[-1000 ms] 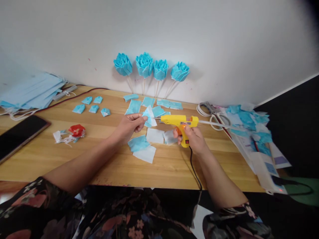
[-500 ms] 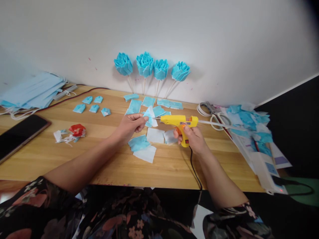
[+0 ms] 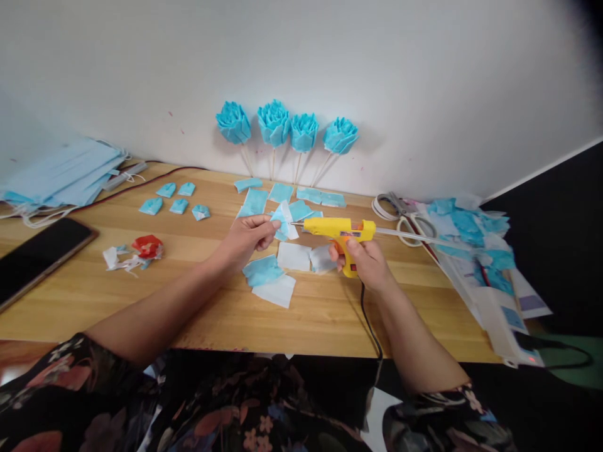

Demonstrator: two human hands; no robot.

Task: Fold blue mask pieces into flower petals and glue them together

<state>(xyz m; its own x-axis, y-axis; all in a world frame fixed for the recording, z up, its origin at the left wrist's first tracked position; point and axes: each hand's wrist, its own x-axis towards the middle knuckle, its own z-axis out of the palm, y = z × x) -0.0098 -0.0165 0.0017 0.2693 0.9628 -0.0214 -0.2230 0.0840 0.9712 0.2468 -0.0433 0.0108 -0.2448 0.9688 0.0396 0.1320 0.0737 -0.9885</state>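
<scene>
Between its fingertips, my left hand pinches a small blue and white fabric piece. My right hand is wrapped round the handle of a yellow glue gun, whose metal nozzle points left and reaches the piece. A clear glue stick sticks out of the gun's back. Around and below my hands lie several cut squares, among them a blue one and a white one. Several small folded blue petals rest on the table to the left.
Several blue fabric flowers on sticks lean against the wall. Scissors and a heap of blue scraps lie right. A phone, stacked masks and a red crumpled scrap lie left. The gun's black cord crosses the front edge.
</scene>
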